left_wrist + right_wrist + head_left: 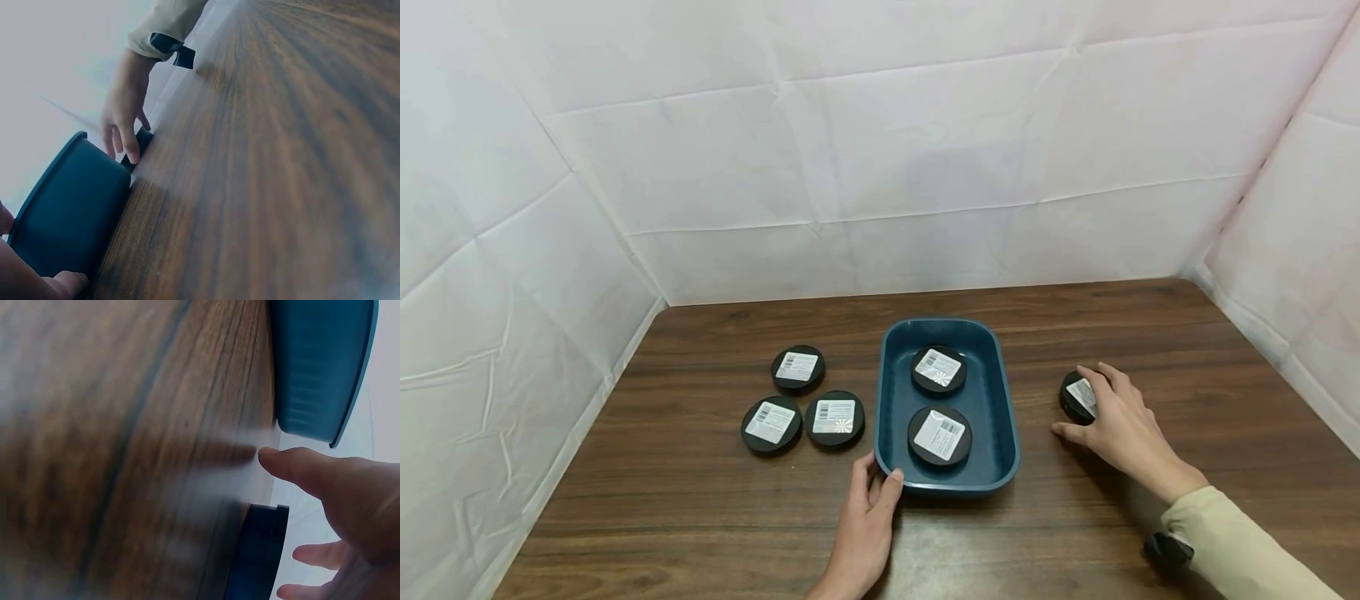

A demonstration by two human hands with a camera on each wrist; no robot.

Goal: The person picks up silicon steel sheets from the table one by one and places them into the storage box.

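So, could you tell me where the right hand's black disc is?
In the head view, the black disc lies on the table right of the blue tray, under the right hand.

Barcode labels (937, 367) on the black discs are unreadable.
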